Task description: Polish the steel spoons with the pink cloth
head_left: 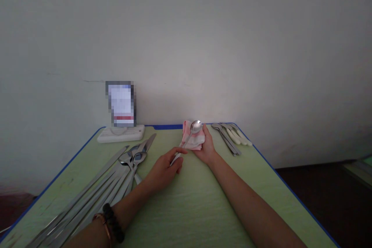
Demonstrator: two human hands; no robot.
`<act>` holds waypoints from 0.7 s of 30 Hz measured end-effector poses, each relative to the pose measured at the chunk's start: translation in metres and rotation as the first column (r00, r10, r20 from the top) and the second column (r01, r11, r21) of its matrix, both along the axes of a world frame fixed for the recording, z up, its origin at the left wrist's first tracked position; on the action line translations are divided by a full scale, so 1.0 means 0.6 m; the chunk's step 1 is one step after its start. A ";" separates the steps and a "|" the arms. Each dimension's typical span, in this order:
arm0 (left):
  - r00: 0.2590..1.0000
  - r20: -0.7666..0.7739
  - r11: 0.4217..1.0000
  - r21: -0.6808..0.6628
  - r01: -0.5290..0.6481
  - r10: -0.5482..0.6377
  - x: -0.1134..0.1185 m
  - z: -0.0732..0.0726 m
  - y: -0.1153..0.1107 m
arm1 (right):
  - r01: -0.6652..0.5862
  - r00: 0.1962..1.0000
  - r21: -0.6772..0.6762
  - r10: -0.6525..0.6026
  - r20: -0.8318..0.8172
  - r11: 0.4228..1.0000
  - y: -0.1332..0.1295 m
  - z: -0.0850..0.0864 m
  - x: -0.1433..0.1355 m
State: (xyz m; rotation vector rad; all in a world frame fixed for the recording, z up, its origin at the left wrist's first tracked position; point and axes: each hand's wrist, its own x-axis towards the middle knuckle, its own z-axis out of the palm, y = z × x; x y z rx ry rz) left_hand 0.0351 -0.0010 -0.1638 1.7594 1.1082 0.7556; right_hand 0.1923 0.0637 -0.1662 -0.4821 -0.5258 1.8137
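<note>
A metal spoon (196, 126) points away from me, its bowl up and its handle pinched in my left hand (165, 170). Behind the bowl lies a folded pink-and-white cloth (198, 141), held in my right hand (207, 148). The spoon's bowl rests over or against the cloth; whether it touches is hard to tell. My right thumb shows at the cloth's right edge, while the other fingers are hidden under it. Left of my left forearm, several metal knives and spoons (116, 174) lie in a loose pile.
At the right back of the green table (192, 209) lie several spoons (226, 139) and several pieces with cream handles (234, 136). A blurred-out screen (122, 102) stands on a white base (122, 135) at the left back. The wall (186, 46) rises behind the table.
</note>
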 end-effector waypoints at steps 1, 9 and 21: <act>1.000 0.000 1.000 -0.004 -0.001 0.001 0.000 0.001 0.000 | -0.001 1.000 0.002 0.001 0.004 1.000 0.000 0.001 0.000; 1.000 -0.010 1.000 -0.011 -0.003 0.003 0.001 0.005 -0.002 | 0.011 1.000 -0.010 -0.011 0.008 1.000 0.005 -0.005 0.000; 1.000 0.016 1.000 -0.004 0.006 -0.006 0.001 0.002 -0.002 | 0.003 1.000 -0.019 -0.003 0.023 1.000 0.005 -0.006 0.002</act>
